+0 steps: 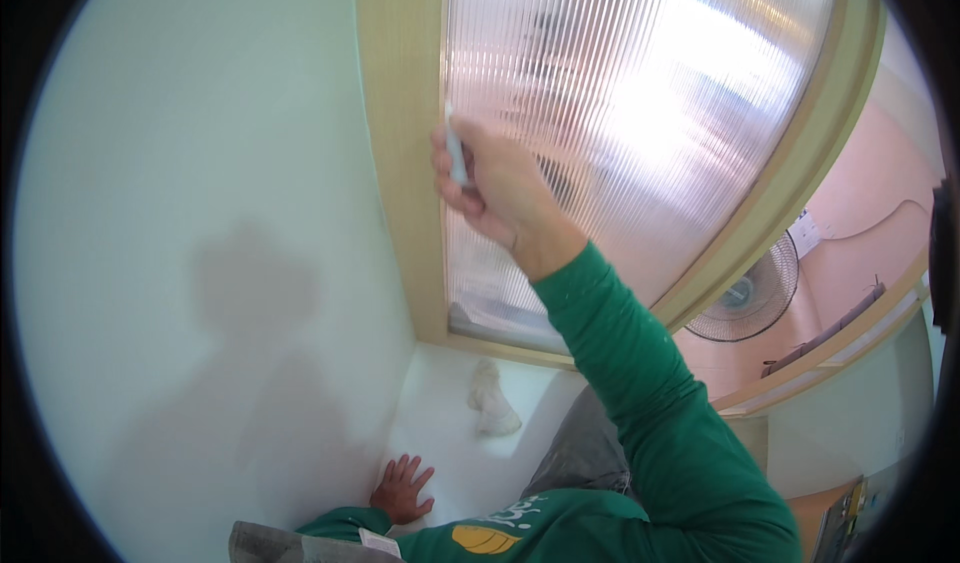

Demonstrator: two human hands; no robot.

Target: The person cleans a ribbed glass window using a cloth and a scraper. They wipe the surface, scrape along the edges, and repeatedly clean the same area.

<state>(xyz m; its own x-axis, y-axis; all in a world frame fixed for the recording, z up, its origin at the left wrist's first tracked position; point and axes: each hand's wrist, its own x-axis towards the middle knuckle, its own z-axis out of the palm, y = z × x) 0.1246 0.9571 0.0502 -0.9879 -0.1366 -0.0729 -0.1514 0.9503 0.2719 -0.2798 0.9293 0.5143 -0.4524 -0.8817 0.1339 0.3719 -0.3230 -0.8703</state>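
Scraper tool [455, 153]: slim, pale, whitish, only partly visible past the fingers. Long axis near upright, upper end pointing up along the left edge of the ribbed glass pane [640, 113], right beside the pale wooden frame [400, 143]. Gripped tight in the right hand [490, 183], raised far up. Left hand [403, 488] spread flat, holding nothing, on the white ledge [450, 443] near a crumpled white cloth [490, 398].

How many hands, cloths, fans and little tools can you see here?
Hands: 2, the right hand and the left hand
White cloths: 1, the cloth
Fans: 1, the fan
Small white tools: 1, the tool
Total: 5
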